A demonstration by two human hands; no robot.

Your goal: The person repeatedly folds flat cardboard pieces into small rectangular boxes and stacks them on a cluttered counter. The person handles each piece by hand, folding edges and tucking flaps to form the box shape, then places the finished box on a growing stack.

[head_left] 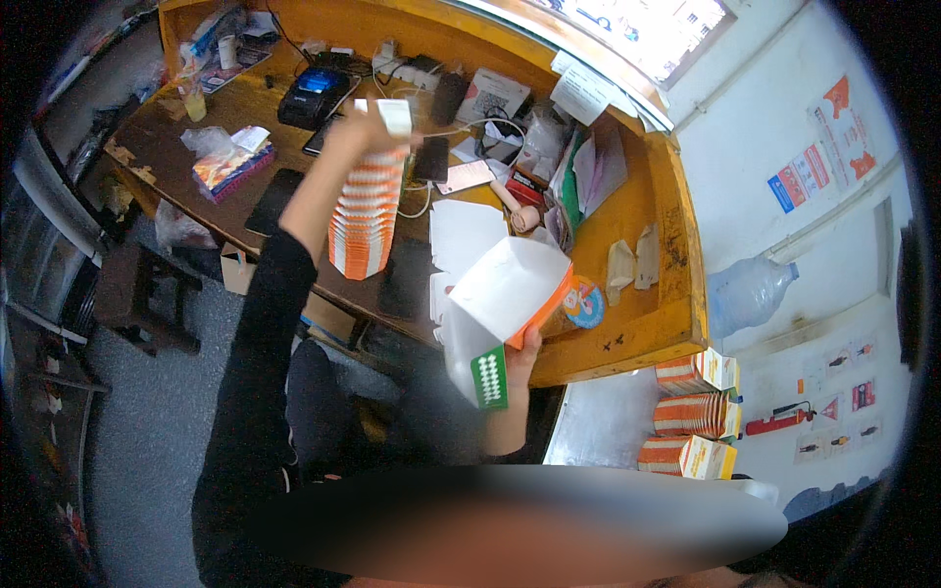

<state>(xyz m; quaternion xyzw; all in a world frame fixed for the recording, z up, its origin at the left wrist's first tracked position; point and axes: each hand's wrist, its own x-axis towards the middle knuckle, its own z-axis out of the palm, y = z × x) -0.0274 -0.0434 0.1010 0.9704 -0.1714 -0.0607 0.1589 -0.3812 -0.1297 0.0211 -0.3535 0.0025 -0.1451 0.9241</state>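
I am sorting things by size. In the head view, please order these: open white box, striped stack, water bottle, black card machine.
1. Open white box, though nearest the camera.
2. Striped stack.
3. Water bottle.
4. Black card machine.
Bottle and machine look nearly alike.

We have a single view, from a wide fisheye camera worn on the person's head, left of a pair. It looks steeply down and forward onto the wooden worktop (647, 245), whose straight edges bow toward the dark circular rim. The worktop fills the upper middle; beyond its right end we see a white wall (765, 127), below its left end grey floor (147, 421). The forearms enter from the lower edge, close to the lens.
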